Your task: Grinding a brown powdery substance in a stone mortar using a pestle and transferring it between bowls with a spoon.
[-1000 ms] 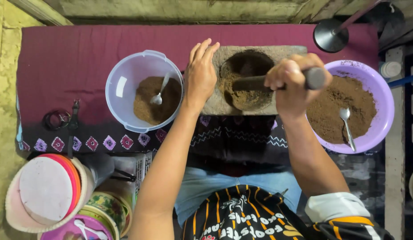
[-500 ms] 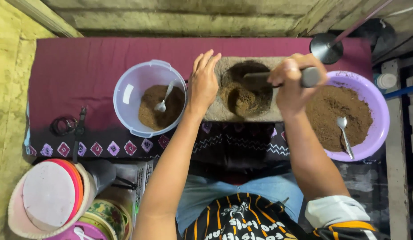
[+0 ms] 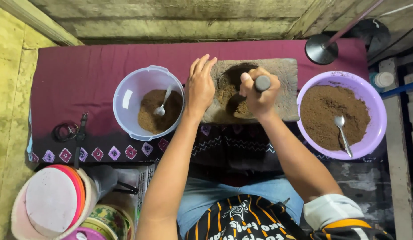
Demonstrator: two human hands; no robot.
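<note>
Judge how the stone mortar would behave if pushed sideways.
The stone mortar looks thick and blocky, so probably heavy and unlikely to tip. It sits on cloth, with the left hand pressed on its edge, so sliding seems unlikely.

Soft, even light from above, fairly dim overall; colours stay rich. Hollow of the stone mortar (image 3: pixel 277 89) sits in deep shadow, as does the lap area below the cloth (image 3: pixel 82 71). Faint glare on the clear bowl (image 3: pixel 126 95) wall. Wide-angle bend at edges; corners dark, esp. right. Centre sharp, no motion blur.
</note>
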